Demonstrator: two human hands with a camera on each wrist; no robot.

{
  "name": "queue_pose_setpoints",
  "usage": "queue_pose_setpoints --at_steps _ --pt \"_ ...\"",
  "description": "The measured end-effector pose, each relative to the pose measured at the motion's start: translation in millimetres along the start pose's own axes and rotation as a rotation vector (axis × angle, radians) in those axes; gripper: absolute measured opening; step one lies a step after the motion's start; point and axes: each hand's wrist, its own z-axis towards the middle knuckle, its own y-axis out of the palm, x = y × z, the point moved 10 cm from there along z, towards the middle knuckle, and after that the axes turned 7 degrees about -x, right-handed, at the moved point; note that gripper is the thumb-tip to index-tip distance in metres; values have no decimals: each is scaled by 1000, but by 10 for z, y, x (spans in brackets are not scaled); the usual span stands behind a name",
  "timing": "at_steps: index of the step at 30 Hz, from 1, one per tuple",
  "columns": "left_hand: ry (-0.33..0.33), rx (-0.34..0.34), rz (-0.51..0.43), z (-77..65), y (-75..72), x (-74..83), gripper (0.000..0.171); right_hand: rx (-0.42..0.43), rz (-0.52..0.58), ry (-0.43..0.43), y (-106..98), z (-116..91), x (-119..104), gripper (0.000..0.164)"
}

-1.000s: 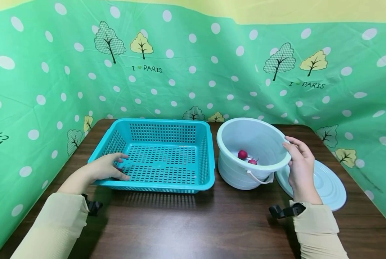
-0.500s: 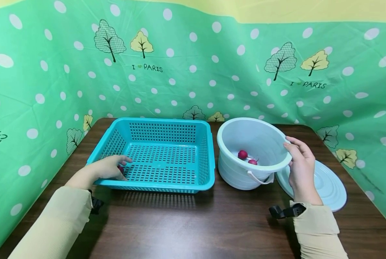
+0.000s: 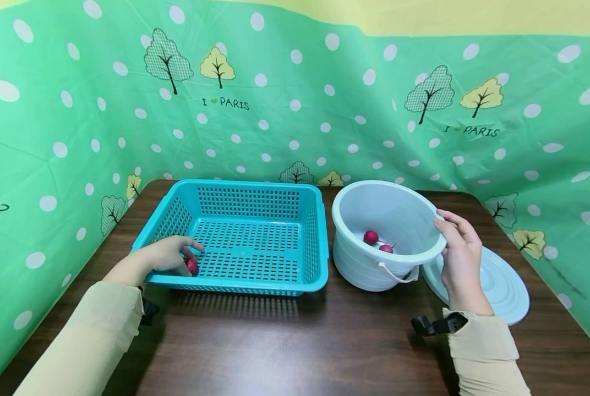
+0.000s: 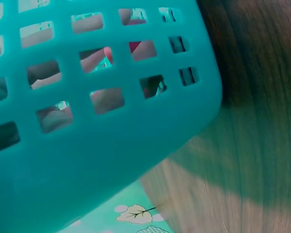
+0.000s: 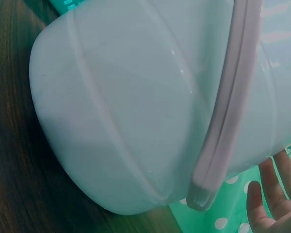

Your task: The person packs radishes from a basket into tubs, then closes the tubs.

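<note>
In the head view my left hand (image 3: 168,256) reaches into the near left corner of a turquoise perforated basket (image 3: 235,286). Its thumb and fingers close around a red radish (image 3: 192,267), partly hidden by the hand. From the left wrist, the basket wall (image 4: 111,141) blocks most of the hand, with bits of red showing through the holes. My right hand (image 3: 460,253) grips the right rim of a pale blue bucket (image 3: 366,269), which leans toward the right. Two more radishes (image 3: 371,237) lie on the bucket's bottom. The bucket's wall (image 5: 121,107) and handle (image 5: 228,107) fill the right wrist view.
A pale blue round lid (image 3: 503,286) lies on the table right of the bucket, partly behind my right forearm. The brown wooden table (image 3: 295,341) meets a green dotted cloth (image 3: 295,126) at its back and sides.
My left hand has shifted slightly right inside the basket, and the radish now shows more plainly at its fingers, farther right and nearer the front. My right hand and the bucket stay put.
</note>
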Motion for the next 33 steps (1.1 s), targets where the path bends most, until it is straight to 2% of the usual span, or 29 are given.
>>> queue_pose_setpoints --at_steps 7,13,19,26,33 --pt "8 -60 73 1 59 22 52 -2 -7 1 -9 -9 7 20" --pt "23 -71 86 -16 73 42 44 16 -11 12 -19 -12 13 21" --pt "61 -74 36 10 87 51 47 25 -11 16 -27 -15 13 22" --pt "81 -41 -66 11 48 62 46 13 -8 14 -19 -4 5 22" --pt "98 -12 -121 -13 -2 85 46 5 -9 6 -7 -2 -1 20"
